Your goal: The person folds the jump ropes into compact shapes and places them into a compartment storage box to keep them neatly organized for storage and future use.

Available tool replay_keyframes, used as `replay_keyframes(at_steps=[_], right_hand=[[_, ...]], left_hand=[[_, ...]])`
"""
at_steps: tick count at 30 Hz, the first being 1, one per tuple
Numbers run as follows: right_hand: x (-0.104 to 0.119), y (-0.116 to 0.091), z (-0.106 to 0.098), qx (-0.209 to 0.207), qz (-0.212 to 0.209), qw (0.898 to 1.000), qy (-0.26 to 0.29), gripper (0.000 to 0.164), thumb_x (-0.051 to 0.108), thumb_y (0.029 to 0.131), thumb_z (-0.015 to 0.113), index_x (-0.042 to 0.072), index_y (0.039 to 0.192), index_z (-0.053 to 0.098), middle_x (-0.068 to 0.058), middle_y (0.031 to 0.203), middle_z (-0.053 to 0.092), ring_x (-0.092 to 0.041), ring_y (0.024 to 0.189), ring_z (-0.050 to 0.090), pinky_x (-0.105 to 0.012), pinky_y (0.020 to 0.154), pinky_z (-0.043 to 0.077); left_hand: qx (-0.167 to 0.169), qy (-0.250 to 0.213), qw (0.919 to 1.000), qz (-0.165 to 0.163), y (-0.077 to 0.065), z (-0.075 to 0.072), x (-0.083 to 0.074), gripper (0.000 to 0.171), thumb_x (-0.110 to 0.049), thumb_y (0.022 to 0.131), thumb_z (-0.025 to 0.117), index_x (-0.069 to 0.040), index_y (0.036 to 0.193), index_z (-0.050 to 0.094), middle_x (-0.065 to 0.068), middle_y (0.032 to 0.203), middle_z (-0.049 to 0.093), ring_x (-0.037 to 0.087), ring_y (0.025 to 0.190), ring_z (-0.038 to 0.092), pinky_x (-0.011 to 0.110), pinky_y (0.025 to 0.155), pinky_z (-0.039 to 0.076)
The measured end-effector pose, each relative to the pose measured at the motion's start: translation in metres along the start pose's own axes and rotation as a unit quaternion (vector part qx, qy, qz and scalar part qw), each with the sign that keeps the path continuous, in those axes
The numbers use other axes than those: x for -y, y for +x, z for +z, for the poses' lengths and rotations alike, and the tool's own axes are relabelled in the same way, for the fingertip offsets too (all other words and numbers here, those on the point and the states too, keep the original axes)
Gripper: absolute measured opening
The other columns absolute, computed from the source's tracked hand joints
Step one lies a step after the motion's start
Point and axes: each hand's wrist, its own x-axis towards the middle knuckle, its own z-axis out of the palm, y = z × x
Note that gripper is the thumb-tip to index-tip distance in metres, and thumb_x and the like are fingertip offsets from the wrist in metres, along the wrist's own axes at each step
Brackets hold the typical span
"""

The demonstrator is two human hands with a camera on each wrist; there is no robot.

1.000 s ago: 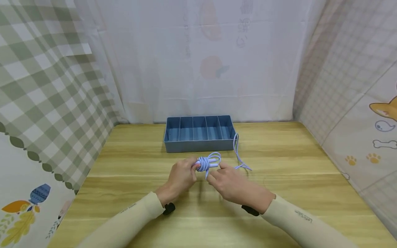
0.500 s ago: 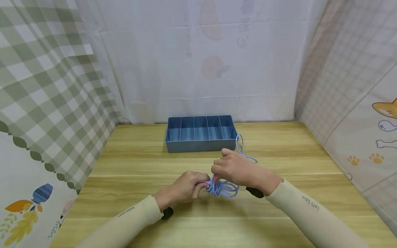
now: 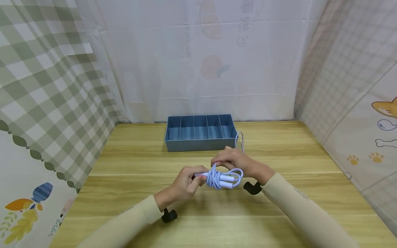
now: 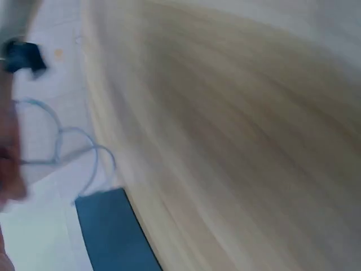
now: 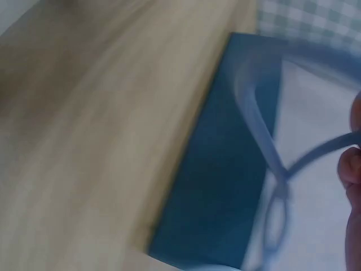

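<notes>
Pinching with thumb and fingers, the left hand's grip [image 3: 187, 181] holds the left end of a pale lavender cord bundle [image 3: 213, 179], wound round two smooth whitish-lavender rods [image 3: 226, 185], raised over the table. The right hand [image 3: 234, 162] pinches a raised strand [image 3: 214, 166] above the wraps. Winding looks like the step in hand: best to hold the left end firm, keep the strand taut and stay off the loop [image 3: 242, 174] past the rods. A black wrist camera [image 3: 252, 188] sits near that loop and could snag it. The yellow wood-grain table [image 3: 133, 193] gives wide room either side. Ahead, the front wall of a blue-grey five-compartment tray [image 3: 201, 145] limits reach; a loose cord arc [image 3: 243, 139] stands by its right corner, contact unclear. White curtain [image 3: 155, 65] hangs behind.
</notes>
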Motion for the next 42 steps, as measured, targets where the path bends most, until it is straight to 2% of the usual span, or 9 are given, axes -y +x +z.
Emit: replay_keyframes(at_steps=[2, 5, 9, 13, 17, 26, 33, 38, 42], right_hand=[[-0.004, -0.004, 0.008, -0.020, 0.028, 0.999, -0.009, 0.028, -0.010, 0.090, 0.068, 0.009, 0.109, 0.075, 0.000, 0.099, 0.075, -0.015, 0.083, 0.067, -0.042, 0.079, 0.046], [-0.008, -0.008, 0.021, -0.048, 0.058, 0.996, -0.055, 0.026, -0.013, 0.085, 0.069, 0.004, 0.104, 0.073, -0.005, 0.098, 0.075, -0.020, 0.088, 0.069, -0.053, 0.079, 0.052], [-0.009, -0.006, 0.034, -0.066, 0.045, 0.988, -0.133, 0.009, -0.002, 0.091, 0.072, 0.005, 0.096, 0.072, -0.003, 0.094, 0.072, -0.022, 0.086, 0.066, -0.044, 0.076, 0.055], [-0.005, -0.006, 0.042, -0.083, 0.003, 0.975, -0.204, 0.002, 0.010, 0.096, 0.069, 0.008, 0.096, 0.069, 0.003, 0.088, 0.071, -0.016, 0.074, 0.061, -0.034, 0.068, 0.049], [0.007, -0.007, 0.051, -0.080, -0.018, 0.961, -0.263, 0.013, 0.014, 0.100, 0.063, 0.010, 0.088, 0.060, 0.006, 0.072, 0.060, -0.010, 0.058, 0.047, -0.027, 0.058, 0.025], [0.031, -0.006, 0.052, -0.047, -0.060, 0.945, -0.317, 0.011, 0.011, 0.091, 0.066, 0.010, 0.085, 0.056, 0.006, 0.065, 0.051, -0.009, 0.056, 0.046, -0.028, 0.058, 0.026], [0.041, -0.003, 0.052, -0.025, -0.081, 0.940, -0.329, 0.036, 0.020, 0.112, 0.036, 0.012, 0.082, 0.054, 0.007, 0.064, 0.050, -0.009, 0.055, 0.046, -0.028, 0.060, 0.026], [0.045, 0.001, 0.040, 0.002, -0.089, 0.934, -0.347, 0.019, 0.013, 0.095, 0.064, 0.011, 0.082, 0.051, 0.006, 0.064, 0.048, -0.009, 0.056, 0.045, -0.029, 0.063, 0.027], [0.046, 0.005, 0.024, 0.004, -0.106, 0.926, -0.363, 0.025, 0.017, 0.087, 0.073, 0.010, 0.079, 0.050, 0.004, 0.063, 0.044, -0.009, 0.054, 0.039, -0.032, 0.065, 0.024]], left_hand=[[-0.040, 0.002, 0.9991, -0.015, 0.003, 0.002, 0.000, 0.020, 0.010, 0.100, 0.053, -0.003, 0.094, 0.066, 0.007, 0.070, 0.054, 0.010, 0.060, 0.047, 0.023, 0.053, 0.043], [-0.116, 0.028, 0.9920, -0.040, 0.007, 0.004, 0.004, 0.016, 0.011, 0.099, 0.055, 0.001, 0.096, 0.068, 0.010, 0.069, 0.057, 0.015, 0.058, 0.049, 0.025, 0.052, 0.045], [-0.201, 0.095, 0.9731, -0.061, 0.009, 0.003, 0.012, 0.015, 0.010, 0.098, 0.058, 0.002, 0.096, 0.070, 0.009, 0.067, 0.058, 0.010, 0.056, 0.048, 0.025, 0.049, 0.044], [-0.236, 0.151, 0.9568, -0.076, 0.011, 0.000, 0.017, 0.013, 0.006, 0.099, 0.060, -0.002, 0.093, 0.070, 0.003, 0.068, 0.056, 0.006, 0.055, 0.047, 0.023, 0.048, 0.042], [-0.249, 0.200, 0.9431, -0.093, 0.010, -0.005, 0.024, 0.011, 0.004, 0.098, 0.062, -0.001, 0.090, 0.068, 0.006, 0.069, 0.059, 0.008, 0.056, 0.050, 0.022, 0.049, 0.043], [-0.221, 0.300, 0.9207, -0.117, 0.008, -0.014, 0.029, 0.008, 0.005, 0.092, 0.068, -0.002, 0.087, 0.066, 0.012, 0.071, 0.067, 0.013, 0.056, 0.052, 0.034, 0.052, 0.050], [-0.160, 0.348, 0.9111, -0.151, 0.003, -0.014, 0.031, 0.007, -0.002, 0.091, 0.071, -0.006, 0.087, 0.068, 0.005, 0.070, 0.065, 0.012, 0.057, 0.051, 0.035, 0.053, 0.050], [-0.088, 0.395, 0.9024, -0.147, 0.000, -0.014, 0.029, 0.016, -0.006, 0.093, 0.072, -0.010, 0.081, 0.063, -0.001, 0.066, 0.059, 0.010, 0.056, 0.049, 0.032, 0.050, 0.047], [-0.008, 0.379, 0.9154, -0.135, -0.002, -0.015, 0.024, 0.022, -0.009, 0.096, 0.070, -0.014, 0.078, 0.059, -0.004, 0.066, 0.056, 0.008, 0.059, 0.049, 0.026, 0.053, 0.046]])
